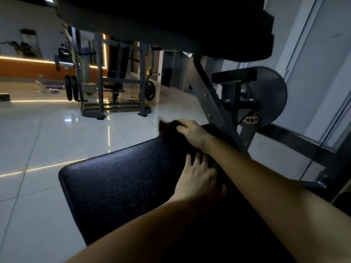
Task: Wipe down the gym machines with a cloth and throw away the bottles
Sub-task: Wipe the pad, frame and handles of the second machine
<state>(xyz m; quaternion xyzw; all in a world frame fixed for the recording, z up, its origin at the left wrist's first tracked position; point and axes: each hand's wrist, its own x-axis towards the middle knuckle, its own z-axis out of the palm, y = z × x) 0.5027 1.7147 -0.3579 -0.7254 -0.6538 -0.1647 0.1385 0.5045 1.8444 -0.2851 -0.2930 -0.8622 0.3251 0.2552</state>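
Glossy white floor tiles (47, 133) fill the left half of a dim gym and mirror thin lines of warm strip light. At the far left, in front of an orange wall (28, 70), what looks like a clear bottle (40, 83) stands on the floor, too blurred to be sure. Just right of it, dark weight plates (71, 90) lean at a grey steel rack (114, 92).

Nearer, a black seat pad (117, 179) with a grained, leathery skin takes up the lower middle. The left hand (197, 179) lies on its right part, palm down, fingers (190, 160) spread and nearly straight, gripping nothing; their tips reach a dark patch that may be cloth, though I cannot tell in this light. Beyond it, the right hand (191, 131) sits at the pad's far edge with its fingers curled tight round a bunched dark cloth (168, 130), which pokes out to the left of the knuckles and rests against the pad.

Overhead hangs a second black pad (171, 25), carried by a slanting grey frame (212, 103). Right of the frame sits a round grey disc (273, 95), and behind it a pale wall (322, 63).
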